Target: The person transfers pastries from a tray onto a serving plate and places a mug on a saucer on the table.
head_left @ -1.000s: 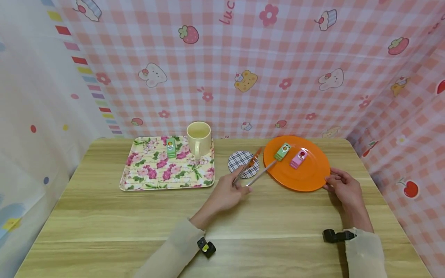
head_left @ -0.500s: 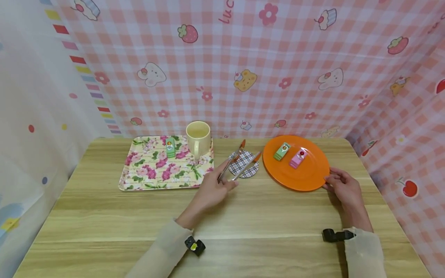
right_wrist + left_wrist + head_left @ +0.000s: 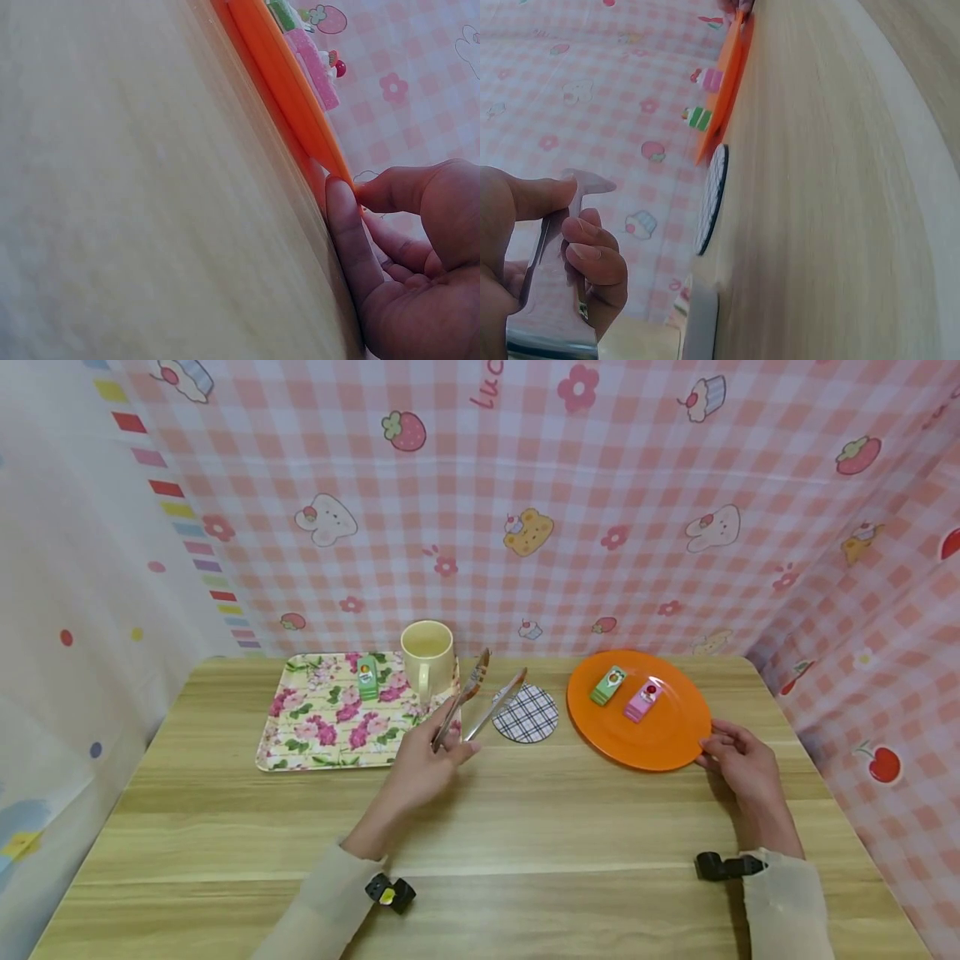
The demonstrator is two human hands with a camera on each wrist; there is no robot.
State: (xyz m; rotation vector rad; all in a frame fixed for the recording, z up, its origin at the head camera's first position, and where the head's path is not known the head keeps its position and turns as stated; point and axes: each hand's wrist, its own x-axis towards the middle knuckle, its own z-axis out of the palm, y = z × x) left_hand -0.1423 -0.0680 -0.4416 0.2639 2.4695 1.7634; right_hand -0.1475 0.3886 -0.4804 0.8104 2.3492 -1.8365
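My left hand (image 3: 427, 760) grips a pair of metal tongs (image 3: 450, 727), whose two arms stand apart with nothing between the tips. The tongs reach over the gap between the floral tray (image 3: 300, 752) and a round checked coaster (image 3: 528, 714). At the right, my right hand (image 3: 746, 768) pinches the rim of an orange plate (image 3: 637, 747) between thumb and fingers. A green toy cake slice (image 3: 608, 685) and a pink one (image 3: 642, 701) lie on that plate. Another green cake slice (image 3: 367, 677) lies on the tray, left of a pale yellow mug (image 3: 428, 652).
Behind the wooden table (image 3: 540, 860) hangs a pink checked curtain (image 3: 480, 485), close to the tray, mug and plate. A white dotted curtain (image 3: 90, 568) borders the left side. The mug's handle points toward the front.
My left hand has drawn the tongs leftward, away from the plate and past the coaster toward the tray. My right hand still holds the plate's rim.
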